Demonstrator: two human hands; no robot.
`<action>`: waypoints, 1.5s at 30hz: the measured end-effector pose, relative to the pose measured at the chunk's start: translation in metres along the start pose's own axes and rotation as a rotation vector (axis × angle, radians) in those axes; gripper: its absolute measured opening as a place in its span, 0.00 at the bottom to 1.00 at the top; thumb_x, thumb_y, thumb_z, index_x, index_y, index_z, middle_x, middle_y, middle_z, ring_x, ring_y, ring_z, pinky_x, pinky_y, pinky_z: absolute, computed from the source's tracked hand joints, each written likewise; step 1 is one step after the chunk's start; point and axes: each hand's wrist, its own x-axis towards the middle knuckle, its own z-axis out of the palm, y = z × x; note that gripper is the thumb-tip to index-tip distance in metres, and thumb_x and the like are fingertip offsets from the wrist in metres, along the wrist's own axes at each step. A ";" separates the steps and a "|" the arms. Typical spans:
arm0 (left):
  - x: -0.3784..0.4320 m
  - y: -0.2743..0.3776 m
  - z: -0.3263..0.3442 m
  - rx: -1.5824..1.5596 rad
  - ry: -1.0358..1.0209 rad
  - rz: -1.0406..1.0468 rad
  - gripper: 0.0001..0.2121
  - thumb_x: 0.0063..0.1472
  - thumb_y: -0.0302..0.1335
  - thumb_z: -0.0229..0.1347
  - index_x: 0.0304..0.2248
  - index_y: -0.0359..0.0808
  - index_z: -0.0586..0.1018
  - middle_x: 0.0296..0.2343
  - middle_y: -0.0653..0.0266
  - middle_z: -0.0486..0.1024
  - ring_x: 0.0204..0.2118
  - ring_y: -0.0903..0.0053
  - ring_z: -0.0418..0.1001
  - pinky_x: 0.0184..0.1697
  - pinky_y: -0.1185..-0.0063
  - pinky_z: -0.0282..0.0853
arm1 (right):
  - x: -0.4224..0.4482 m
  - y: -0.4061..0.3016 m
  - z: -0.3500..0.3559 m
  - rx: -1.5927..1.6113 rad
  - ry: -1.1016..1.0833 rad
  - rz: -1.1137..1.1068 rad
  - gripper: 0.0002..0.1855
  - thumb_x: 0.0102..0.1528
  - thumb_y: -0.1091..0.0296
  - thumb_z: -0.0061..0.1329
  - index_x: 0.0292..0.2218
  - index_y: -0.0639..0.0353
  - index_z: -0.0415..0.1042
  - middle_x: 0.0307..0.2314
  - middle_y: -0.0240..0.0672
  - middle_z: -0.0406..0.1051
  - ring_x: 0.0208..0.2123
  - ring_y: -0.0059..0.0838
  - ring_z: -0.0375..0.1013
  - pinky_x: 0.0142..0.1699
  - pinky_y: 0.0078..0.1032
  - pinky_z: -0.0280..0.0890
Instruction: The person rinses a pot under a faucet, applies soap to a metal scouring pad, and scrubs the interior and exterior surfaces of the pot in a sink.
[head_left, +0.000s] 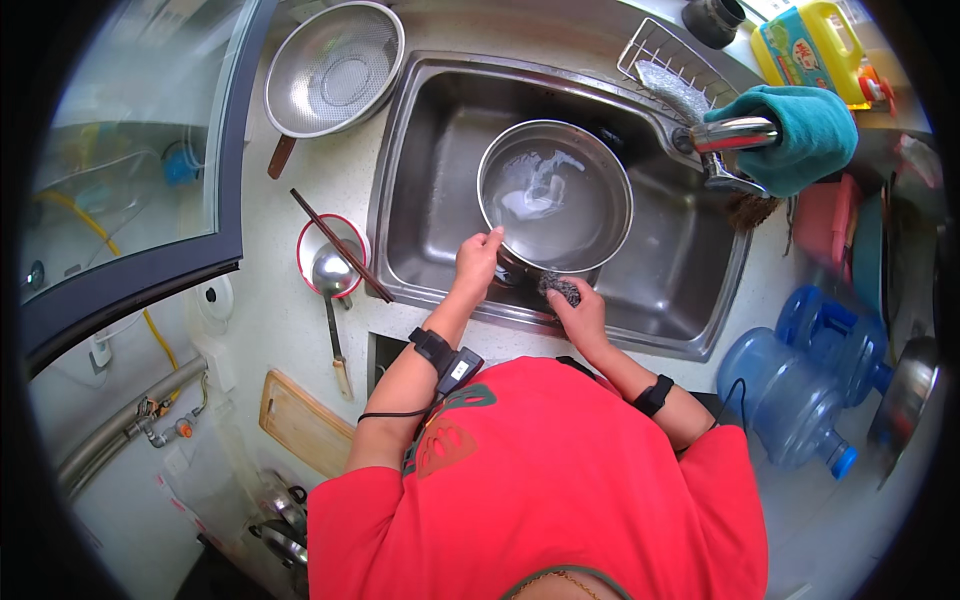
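Observation:
A round stainless steel pot, with cloudy-looking liquid inside, is in the metal sink. On its near left rim, my left hand grips the edge with the thumb on top. My right hand holds a dark metal scouring pad against the pot's outer wall at the near side. The pot's underside is hidden. A chrome faucet with a teal cloth draped over it stands at the sink's right back corner.
Left of the sink are a steel colander, a red-rimmed bowl with chopsticks and a ladle across it, and a wooden cutting board. A wire rack and yellow jug stand behind; blue water bottles lie right.

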 end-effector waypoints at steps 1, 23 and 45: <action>0.002 -0.004 -0.002 0.031 -0.004 0.004 0.15 0.60 0.39 0.50 0.24 0.36 0.70 0.16 0.69 0.69 0.17 0.84 0.66 0.20 0.84 0.63 | 0.001 0.003 0.001 0.208 -0.072 0.247 0.16 0.48 0.66 0.51 0.38 0.63 0.68 0.23 0.37 0.70 0.27 0.35 0.71 0.35 0.29 0.67; 0.002 -0.011 0.008 -0.001 0.017 0.048 0.15 0.61 0.41 0.47 0.23 0.39 0.67 0.18 0.72 0.65 0.18 0.84 0.66 0.15 0.80 0.66 | 0.020 0.025 0.035 1.218 -0.191 0.658 0.08 0.50 0.72 0.52 0.32 0.60 0.66 0.24 0.31 0.68 0.23 0.21 0.66 0.23 0.19 0.62; -0.017 0.027 0.001 -0.292 -0.030 -0.078 0.17 0.61 0.42 0.45 0.22 0.37 0.69 0.18 0.67 0.69 0.19 0.77 0.68 0.24 0.77 0.67 | 0.008 -0.016 -0.010 0.774 -0.183 0.515 0.08 0.51 0.74 0.46 0.35 0.66 0.69 0.26 0.31 0.71 0.25 0.18 0.70 0.27 0.19 0.67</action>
